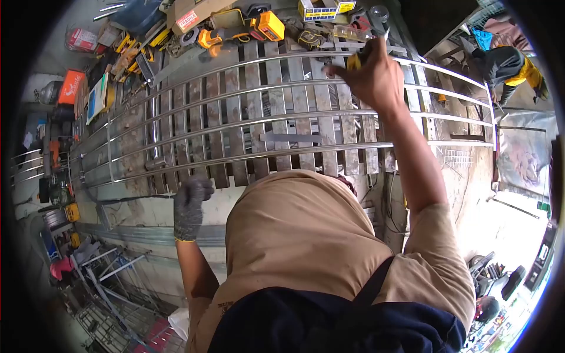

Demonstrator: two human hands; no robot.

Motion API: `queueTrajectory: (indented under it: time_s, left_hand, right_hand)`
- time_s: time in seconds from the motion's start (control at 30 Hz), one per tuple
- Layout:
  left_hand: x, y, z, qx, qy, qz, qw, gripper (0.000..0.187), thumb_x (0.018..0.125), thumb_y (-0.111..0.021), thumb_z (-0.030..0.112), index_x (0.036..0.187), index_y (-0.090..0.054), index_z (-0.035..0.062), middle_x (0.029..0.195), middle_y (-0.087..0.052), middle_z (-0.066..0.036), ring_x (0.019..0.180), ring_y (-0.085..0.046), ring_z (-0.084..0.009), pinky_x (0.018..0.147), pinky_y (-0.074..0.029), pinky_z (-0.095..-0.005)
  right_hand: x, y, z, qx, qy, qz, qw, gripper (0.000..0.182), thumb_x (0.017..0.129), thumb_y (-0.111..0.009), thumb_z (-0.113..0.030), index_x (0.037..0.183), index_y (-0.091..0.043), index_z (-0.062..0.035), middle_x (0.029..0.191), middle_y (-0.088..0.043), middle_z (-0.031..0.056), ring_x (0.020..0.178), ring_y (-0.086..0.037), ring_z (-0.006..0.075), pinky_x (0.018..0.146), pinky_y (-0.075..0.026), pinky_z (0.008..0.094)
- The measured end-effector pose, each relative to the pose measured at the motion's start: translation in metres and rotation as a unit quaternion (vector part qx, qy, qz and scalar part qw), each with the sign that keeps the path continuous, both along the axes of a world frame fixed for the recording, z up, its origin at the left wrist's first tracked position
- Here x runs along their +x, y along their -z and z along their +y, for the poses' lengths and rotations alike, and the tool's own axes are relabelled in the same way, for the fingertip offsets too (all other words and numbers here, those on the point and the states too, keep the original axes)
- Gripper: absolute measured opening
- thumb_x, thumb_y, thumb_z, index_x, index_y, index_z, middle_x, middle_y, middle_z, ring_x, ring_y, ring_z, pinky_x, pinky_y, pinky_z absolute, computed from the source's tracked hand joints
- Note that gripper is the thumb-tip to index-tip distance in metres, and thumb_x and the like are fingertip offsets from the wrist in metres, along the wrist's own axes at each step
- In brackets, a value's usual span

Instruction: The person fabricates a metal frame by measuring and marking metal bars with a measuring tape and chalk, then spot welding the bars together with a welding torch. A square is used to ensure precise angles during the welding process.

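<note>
A frame of long, shiny metal tubes [247,119] lies across a slatted metal workbench [220,141]. Bare and raised over the far tubes, my right hand [376,79] is closed around a small yellow and black tape measure [355,61], partly hidden by the fingers. In a grey knit glove, my left hand [192,203] hangs just off the bench's near edge, its fingers curled and nothing visible in them. A flat metal strip [291,138] rests on the slats under the tubes.
Along the bench's far side sit a yellow and black power tool [268,26], a second tape measure [310,39], a cardboard box [197,13] and a glass jar [379,15]. A metal rack [112,282] stands at lower left. At upper right another person [506,67] bends down.
</note>
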State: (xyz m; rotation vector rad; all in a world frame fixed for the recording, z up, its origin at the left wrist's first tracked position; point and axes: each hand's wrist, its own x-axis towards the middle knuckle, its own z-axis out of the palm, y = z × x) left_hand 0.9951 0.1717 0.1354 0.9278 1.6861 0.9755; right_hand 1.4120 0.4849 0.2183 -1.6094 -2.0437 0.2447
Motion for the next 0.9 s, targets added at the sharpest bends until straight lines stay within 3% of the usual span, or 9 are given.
queueTrajectory:
  time_s: [0.1, 0.2, 0.3, 0.33, 0.47, 0.5, 0.63, 0.77, 0.9]
  left_hand:
    - [0.011, -0.006, -0.010, -0.001, -0.078, 0.010, 0.997, 0.044, 0.117, -0.059, 0.038, 0.139, -0.067, 0.0006, 0.118, -0.076, -0.009, 0.098, -0.072, -0.0171, 0.090, -0.058, -0.0345]
    - [0.028, -0.013, -0.012, 0.006, -0.100, 0.035, 0.994, 0.041, 0.118, -0.059, 0.033, 0.142, -0.064, 0.0001, 0.118, -0.074, -0.009, 0.101, -0.071, -0.0168, 0.093, -0.058, -0.0349]
    - [0.055, -0.029, -0.011, 0.020, -0.110, 0.104, 0.988, 0.037, 0.117, -0.060, 0.023, 0.145, -0.061, -0.0003, 0.118, -0.073, -0.010, 0.105, -0.069, -0.0174, 0.096, -0.057, -0.0353]
    - [0.061, -0.031, -0.017, 0.027, -0.121, 0.117, 0.985, 0.036, 0.116, -0.060, 0.020, 0.146, -0.061, -0.0003, 0.119, -0.073, -0.010, 0.106, -0.068, -0.0177, 0.097, -0.057, -0.0356]
    - [0.075, -0.031, -0.046, -0.012, -0.187, 0.126, 0.974, 0.033, 0.114, -0.061, 0.012, 0.145, -0.062, 0.0000, 0.122, -0.072, -0.010, 0.108, -0.068, -0.0182, 0.099, -0.056, -0.0359]
    - [0.077, -0.029, -0.054, -0.025, -0.200, 0.128, 0.971, 0.033, 0.114, -0.062, 0.012, 0.144, -0.062, -0.0002, 0.122, -0.073, -0.010, 0.108, -0.068, -0.0181, 0.099, -0.056, -0.0357]
    - [0.077, -0.021, -0.069, -0.040, -0.199, 0.212, 0.956, 0.032, 0.112, -0.064, 0.013, 0.143, -0.063, 0.0013, 0.123, -0.073, -0.012, 0.109, -0.069, -0.0192, 0.099, -0.056, -0.0357]
    - [0.074, -0.016, -0.059, 0.000, -0.173, 0.243, 0.954, 0.036, 0.108, -0.071, 0.012, 0.142, -0.064, 0.0039, 0.123, -0.073, -0.013, 0.110, -0.070, -0.0215, 0.096, -0.057, -0.0373]
    - [0.058, -0.012, -0.032, 0.009, -0.109, 0.278, 0.954, 0.042, 0.103, -0.078, 0.011, 0.142, -0.064, 0.0045, 0.123, -0.073, -0.014, 0.109, -0.070, -0.0222, 0.093, -0.058, -0.0377]
  right_hand:
    - [-0.006, 0.037, 0.084, 0.052, -0.028, -0.035, 0.998, 0.087, 0.076, -0.094, -0.068, 0.121, -0.055, -0.0045, 0.099, -0.079, 0.0210, 0.092, -0.079, 0.0411, 0.078, -0.062, 0.0498]
    - [-0.030, 0.096, 0.177, -0.026, -0.063, -0.066, 0.996, 0.084, 0.083, -0.091, -0.058, 0.136, -0.050, -0.0071, 0.107, -0.079, 0.0262, 0.098, -0.077, 0.0457, 0.083, -0.062, 0.0536]
    - [-0.048, 0.128, 0.227, -0.048, -0.081, -0.125, 0.988, 0.097, 0.087, -0.085, -0.068, 0.146, -0.045, -0.0026, 0.115, -0.080, 0.0238, 0.105, -0.079, 0.0420, 0.087, -0.063, 0.0499]
    - [-0.051, 0.159, 0.258, -0.044, -0.082, -0.105, 0.990, 0.097, 0.089, -0.083, -0.065, 0.150, -0.041, -0.0029, 0.117, -0.080, 0.0242, 0.110, -0.078, 0.0427, 0.091, -0.062, 0.0517]
    - [-0.056, 0.177, 0.283, -0.052, -0.098, -0.082, 0.990, 0.095, 0.092, -0.083, -0.061, 0.153, -0.037, -0.0040, 0.131, -0.074, 0.0290, 0.123, -0.072, 0.0454, 0.103, -0.058, 0.0524]
    - [-0.060, 0.177, 0.282, -0.061, -0.093, -0.078, 0.991, 0.094, 0.092, -0.083, -0.060, 0.153, -0.037, -0.0045, 0.134, -0.072, 0.0302, 0.127, -0.070, 0.0458, 0.105, -0.057, 0.0520]
    - [-0.062, 0.174, 0.253, 0.007, -0.103, -0.065, 0.993, 0.064, 0.098, -0.080, -0.043, 0.144, -0.051, -0.0088, 0.133, -0.074, 0.0211, 0.131, -0.068, 0.0405, 0.123, -0.037, 0.0645]
    - [-0.043, 0.176, 0.199, 0.047, -0.203, -0.043, 0.977, 0.054, 0.101, -0.076, -0.031, 0.146, -0.054, -0.0116, 0.130, -0.075, 0.0192, 0.128, -0.070, 0.0377, 0.126, -0.036, 0.0624]
    - [-0.039, 0.164, 0.147, 0.067, -0.228, -0.042, 0.970, 0.050, 0.096, -0.074, -0.015, 0.143, -0.057, -0.0077, 0.126, -0.076, 0.0196, 0.129, -0.069, 0.0370, 0.128, -0.034, 0.0609]
